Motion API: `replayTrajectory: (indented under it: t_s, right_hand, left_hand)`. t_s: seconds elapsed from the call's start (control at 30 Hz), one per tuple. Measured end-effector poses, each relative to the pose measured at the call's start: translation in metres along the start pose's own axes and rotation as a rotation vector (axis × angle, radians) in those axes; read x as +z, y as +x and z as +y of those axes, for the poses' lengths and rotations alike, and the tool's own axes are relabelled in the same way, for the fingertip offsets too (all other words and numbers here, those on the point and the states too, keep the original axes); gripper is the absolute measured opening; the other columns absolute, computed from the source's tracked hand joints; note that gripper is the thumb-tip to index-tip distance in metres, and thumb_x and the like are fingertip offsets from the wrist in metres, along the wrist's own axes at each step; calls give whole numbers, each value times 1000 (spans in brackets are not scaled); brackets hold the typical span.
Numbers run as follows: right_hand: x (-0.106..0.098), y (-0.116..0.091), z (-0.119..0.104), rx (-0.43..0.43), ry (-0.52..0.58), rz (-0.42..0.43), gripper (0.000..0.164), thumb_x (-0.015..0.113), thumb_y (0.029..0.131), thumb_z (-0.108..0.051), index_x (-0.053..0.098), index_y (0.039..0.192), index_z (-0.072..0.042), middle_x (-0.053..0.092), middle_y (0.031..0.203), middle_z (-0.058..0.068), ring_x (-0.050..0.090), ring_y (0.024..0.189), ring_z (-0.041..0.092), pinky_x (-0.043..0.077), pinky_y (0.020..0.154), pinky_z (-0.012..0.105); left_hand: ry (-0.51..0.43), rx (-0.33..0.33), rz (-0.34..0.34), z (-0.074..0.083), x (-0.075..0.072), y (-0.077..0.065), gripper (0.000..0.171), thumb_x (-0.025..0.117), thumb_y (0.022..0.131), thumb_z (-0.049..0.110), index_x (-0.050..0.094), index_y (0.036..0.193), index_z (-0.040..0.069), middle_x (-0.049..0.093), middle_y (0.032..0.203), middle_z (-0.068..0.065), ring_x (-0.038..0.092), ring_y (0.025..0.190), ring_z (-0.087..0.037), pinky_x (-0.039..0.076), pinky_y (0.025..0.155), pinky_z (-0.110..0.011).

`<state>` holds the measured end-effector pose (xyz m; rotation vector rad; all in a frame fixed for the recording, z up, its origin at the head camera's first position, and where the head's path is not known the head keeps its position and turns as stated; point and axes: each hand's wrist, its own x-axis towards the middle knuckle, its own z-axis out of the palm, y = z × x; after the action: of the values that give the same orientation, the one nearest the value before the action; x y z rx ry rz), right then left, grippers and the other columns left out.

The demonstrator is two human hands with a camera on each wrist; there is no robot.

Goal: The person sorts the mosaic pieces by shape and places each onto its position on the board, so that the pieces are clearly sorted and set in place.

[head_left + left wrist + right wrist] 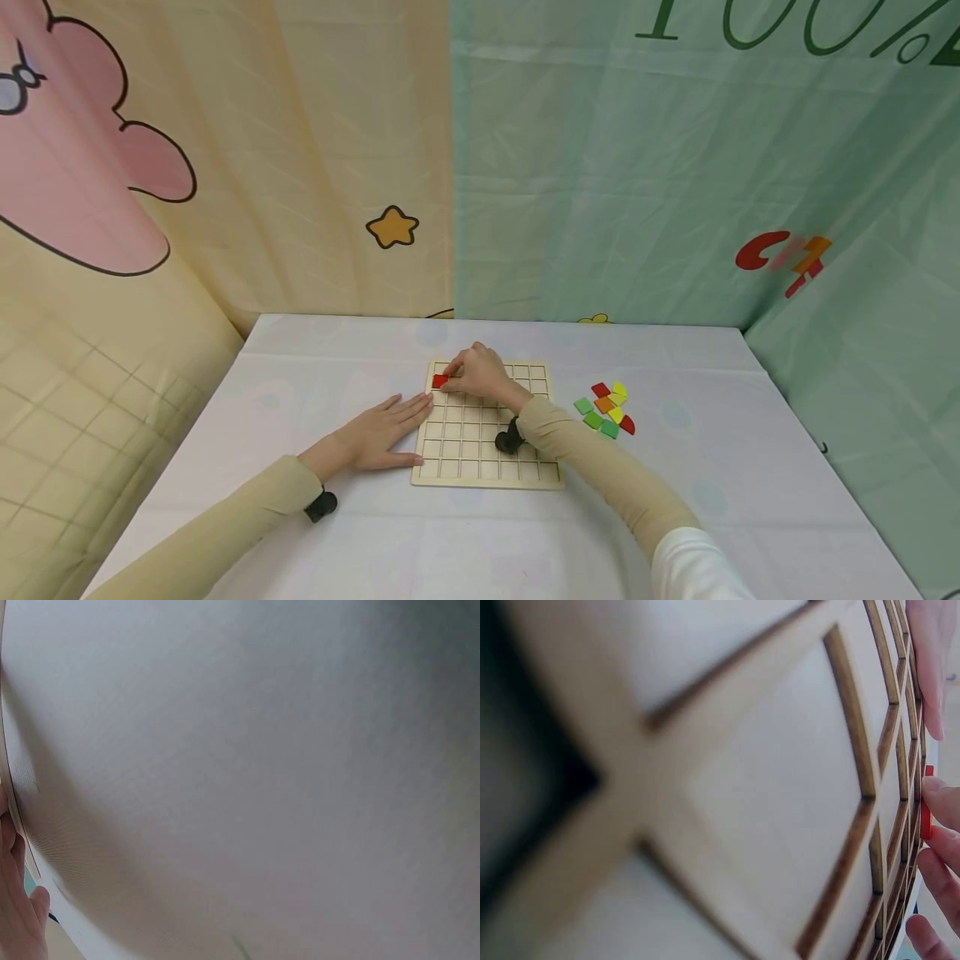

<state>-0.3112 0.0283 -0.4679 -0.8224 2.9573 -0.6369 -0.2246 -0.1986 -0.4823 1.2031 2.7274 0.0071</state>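
A wooden grid board with rows of square cells lies on the table. At its upper left corner my right hand pinches a red square tile. In the right wrist view the red tile shows edge-on between thumb and fingertip, close over the grid. My left hand lies with straight, spread fingers against the board's left edge, thumb lower down on the same edge. The left wrist view catches only part of the left hand at the board's rim. My right forearm hides some of the cells.
Right of the board lies a loose group of small flat pieces: green squares, an orange square, a red quarter-round, another red piece and yellow pieces. A white cloth covers the table; printed curtains hang behind.
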Motion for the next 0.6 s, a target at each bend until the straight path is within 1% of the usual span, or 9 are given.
replayTrajectory:
  t_s: [0.3,0.6]
  right_hand:
    - [2,3,1,25,-10,-25,32,78,77,-44,78,99,-21,74,97,-7,54,90,16,45,73,27]
    - [0,3,0,34,16,-36,31,79,77,-42,78,99,-20,74,97,-4,53,89,15,43,70,25]
  left_hand:
    - [3,-2,-4,-1,1,1,90,35,91,71,18,154,8,14,162,-6,15,150,-21,18,120,-48]
    - [1,-4,-10,0,-1,1,90,35,91,70,18,154,8,15,162,-6,15,150,-22,17,121,-49]
